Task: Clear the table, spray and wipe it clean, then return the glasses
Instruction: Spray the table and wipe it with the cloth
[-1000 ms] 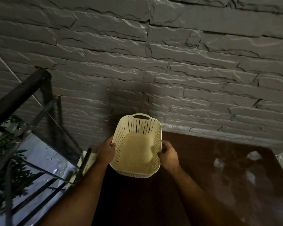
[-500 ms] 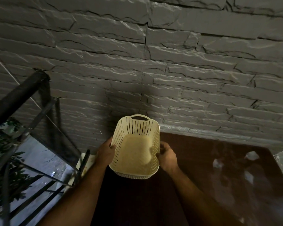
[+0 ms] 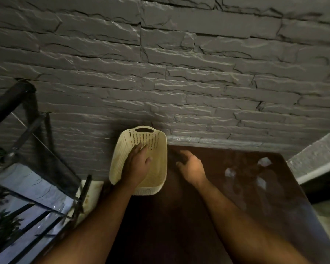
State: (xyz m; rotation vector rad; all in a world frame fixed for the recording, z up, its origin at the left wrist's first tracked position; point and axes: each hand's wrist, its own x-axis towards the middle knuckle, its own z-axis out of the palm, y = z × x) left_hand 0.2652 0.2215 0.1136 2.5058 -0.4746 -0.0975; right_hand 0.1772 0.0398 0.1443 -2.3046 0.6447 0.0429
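Observation:
A cream perforated plastic basket (image 3: 122, 149) sits at the far left corner of the dark brown table (image 3: 179, 221), close against the stone wall. My left hand (image 3: 137, 164) reaches down inside the basket with its fingers spread, and I see nothing in it. Just right of the basket, my right hand (image 3: 191, 167) hovers low over the table top with loosely spread fingers, apart from the basket rim. The part of the basket floor I can see is bare. No glasses are in sight.
A grey rough stone wall (image 3: 179, 82) runs along the table's far edge. A black metal railing with a glass panel (image 3: 27, 149) stands at the left. Pale light reflections (image 3: 263, 161) lie on the table's right part. A light ledge (image 3: 316, 159) juts in at right.
Both hands held the basket by its sides before. Now the basket rests at the table corner, my right hand has let go, and my left hand has moved inside it.

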